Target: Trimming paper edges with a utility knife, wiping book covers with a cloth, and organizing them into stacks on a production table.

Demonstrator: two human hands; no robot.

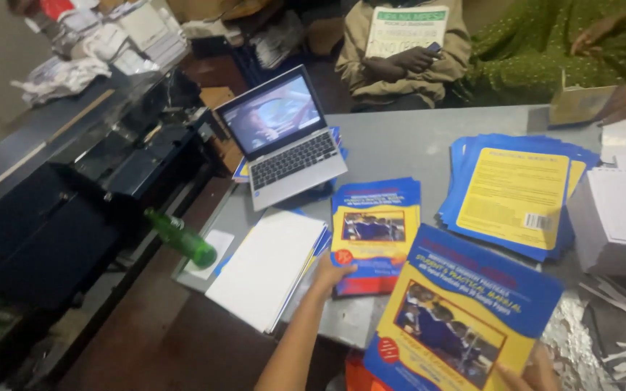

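My left hand [330,274] rests on the near left corner of a stack of blue and yellow booklets [375,230] lying face up on the grey table [400,141]. My right hand [532,372] grips the lower edge of one more blue and yellow booklet [461,311], held tilted above the table's near edge. Left of my left hand lies a stack of white sheets [269,266].
An open laptop [284,137] stands at the table's far left. A fanned pile of booklets lies back-side up [516,194] at right, beside a white paper block [621,217]. A green bottle [181,237] lies by a black machine [81,195]. Two people sit beyond the table.
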